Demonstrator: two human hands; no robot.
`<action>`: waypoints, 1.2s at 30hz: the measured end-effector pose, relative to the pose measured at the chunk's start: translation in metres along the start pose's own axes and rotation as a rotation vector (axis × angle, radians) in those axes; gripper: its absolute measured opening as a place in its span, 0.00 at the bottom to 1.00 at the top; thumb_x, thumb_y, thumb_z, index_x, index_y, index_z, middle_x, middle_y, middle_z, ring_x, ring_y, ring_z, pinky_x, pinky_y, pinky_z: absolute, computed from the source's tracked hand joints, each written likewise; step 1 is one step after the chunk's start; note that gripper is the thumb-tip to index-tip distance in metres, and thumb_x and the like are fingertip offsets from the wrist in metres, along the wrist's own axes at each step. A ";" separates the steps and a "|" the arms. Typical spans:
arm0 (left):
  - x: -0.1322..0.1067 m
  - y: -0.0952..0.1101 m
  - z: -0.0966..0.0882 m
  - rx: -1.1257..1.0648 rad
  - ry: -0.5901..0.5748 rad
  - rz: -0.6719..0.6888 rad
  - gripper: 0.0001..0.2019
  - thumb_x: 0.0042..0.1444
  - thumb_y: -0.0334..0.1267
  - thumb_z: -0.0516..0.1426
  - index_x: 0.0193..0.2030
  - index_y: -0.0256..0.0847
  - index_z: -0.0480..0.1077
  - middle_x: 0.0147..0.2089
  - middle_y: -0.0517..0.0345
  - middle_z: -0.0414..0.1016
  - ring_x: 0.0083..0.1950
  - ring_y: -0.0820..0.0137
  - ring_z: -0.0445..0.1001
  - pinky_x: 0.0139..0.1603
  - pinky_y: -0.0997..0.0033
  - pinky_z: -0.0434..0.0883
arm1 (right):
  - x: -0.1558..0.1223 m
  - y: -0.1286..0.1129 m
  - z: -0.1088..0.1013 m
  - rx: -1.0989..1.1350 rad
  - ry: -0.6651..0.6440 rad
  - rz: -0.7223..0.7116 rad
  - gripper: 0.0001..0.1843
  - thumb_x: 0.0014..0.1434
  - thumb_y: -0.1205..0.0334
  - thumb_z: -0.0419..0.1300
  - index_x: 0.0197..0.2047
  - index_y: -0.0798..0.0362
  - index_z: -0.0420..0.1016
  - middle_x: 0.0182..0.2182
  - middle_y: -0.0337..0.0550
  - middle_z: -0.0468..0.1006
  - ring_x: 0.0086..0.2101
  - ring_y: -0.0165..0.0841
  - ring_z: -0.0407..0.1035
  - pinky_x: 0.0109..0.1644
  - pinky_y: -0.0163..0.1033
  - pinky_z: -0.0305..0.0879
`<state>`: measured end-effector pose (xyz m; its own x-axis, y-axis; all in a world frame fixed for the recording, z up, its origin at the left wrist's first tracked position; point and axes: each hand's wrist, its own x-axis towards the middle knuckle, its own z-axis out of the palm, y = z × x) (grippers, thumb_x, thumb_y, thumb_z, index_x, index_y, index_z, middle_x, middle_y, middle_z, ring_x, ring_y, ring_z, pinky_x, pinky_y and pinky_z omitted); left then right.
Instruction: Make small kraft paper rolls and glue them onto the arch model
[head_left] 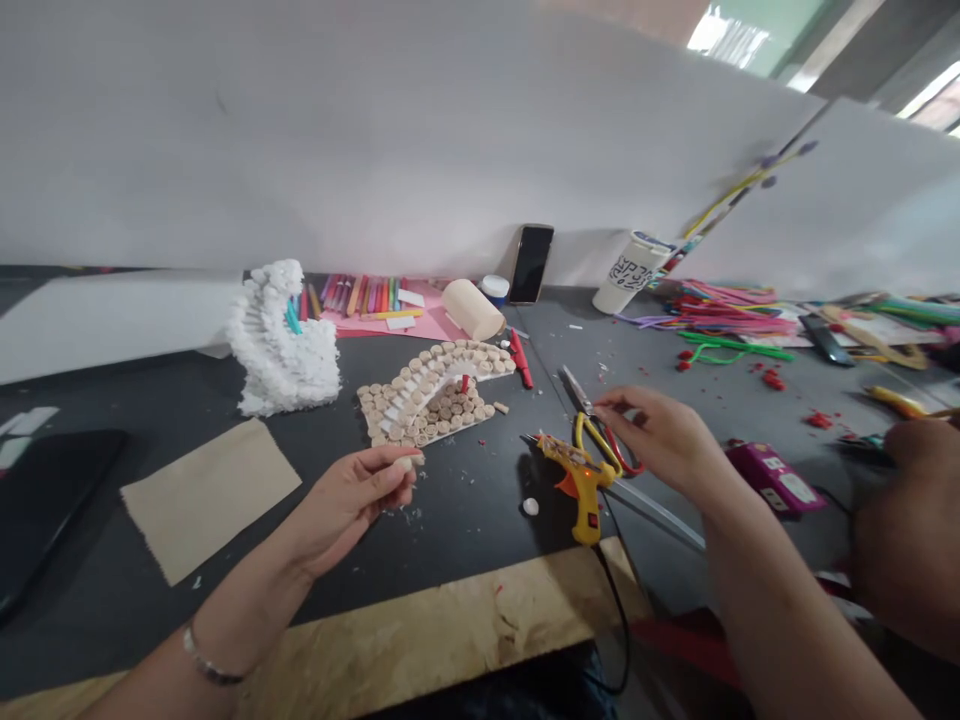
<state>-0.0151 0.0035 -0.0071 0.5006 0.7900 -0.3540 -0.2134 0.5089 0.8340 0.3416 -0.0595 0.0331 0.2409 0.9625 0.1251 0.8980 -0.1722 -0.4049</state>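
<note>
Two bare hands work over the dark bench [457, 540], close to its wooden front edge [450, 625]. The left hand [349, 505] pinches a small cork disc [411, 462] between thumb and fingertips, a narrow, closed hold out toward the middle of the bench. Keeping the pinch at the disc's rim leaves its face free, which seems the sound way to handle so small a piece. The right hand [660, 440] curls narrowly over the yellow-and-red scissors [600, 445], though whether its fingers grip them I cannot tell. Just below lies a yellow hot glue gun [583, 490], its small light lit. Farther back sits a curved arch of cork discs [427, 400], and at far right a co-worker's hand [911, 470] works apart.
</note>
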 end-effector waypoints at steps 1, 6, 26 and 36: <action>0.000 0.000 0.000 -0.004 -0.007 -0.005 0.14 0.43 0.41 0.71 0.37 0.39 0.81 0.29 0.57 0.75 0.28 0.79 0.70 0.30 0.82 0.69 | 0.010 -0.001 0.003 -0.014 -0.003 -0.018 0.15 0.62 0.52 0.55 0.42 0.49 0.78 0.36 0.46 0.81 0.32 0.38 0.73 0.37 0.43 0.65; -0.002 0.000 -0.003 -0.008 -0.028 -0.001 0.14 0.43 0.42 0.71 0.37 0.40 0.81 0.28 0.58 0.74 0.28 0.78 0.70 0.31 0.82 0.69 | 0.026 -0.001 0.004 -0.101 -0.106 -0.105 0.11 0.61 0.55 0.54 0.36 0.48 0.76 0.30 0.46 0.80 0.30 0.40 0.73 0.33 0.42 0.62; 0.000 -0.006 0.002 0.002 -0.047 -0.022 0.14 0.46 0.42 0.70 0.39 0.40 0.81 0.29 0.59 0.74 0.30 0.78 0.70 0.32 0.80 0.68 | -0.103 0.002 0.063 0.458 0.043 0.490 0.23 0.49 0.40 0.62 0.37 0.51 0.70 0.26 0.42 0.78 0.27 0.37 0.71 0.30 0.39 0.62; 0.000 -0.013 0.009 -0.024 0.036 0.015 0.16 0.43 0.44 0.71 0.39 0.40 0.81 0.29 0.60 0.74 0.29 0.78 0.69 0.31 0.77 0.62 | -0.095 -0.028 0.061 1.076 0.009 0.372 0.19 0.48 0.48 0.70 0.38 0.51 0.77 0.28 0.41 0.77 0.29 0.35 0.71 0.32 0.39 0.68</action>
<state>-0.0052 -0.0063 -0.0145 0.4669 0.8090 -0.3572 -0.2409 0.5050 0.8288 0.2710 -0.1334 -0.0226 0.4328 0.8871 -0.1604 -0.0104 -0.1729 -0.9849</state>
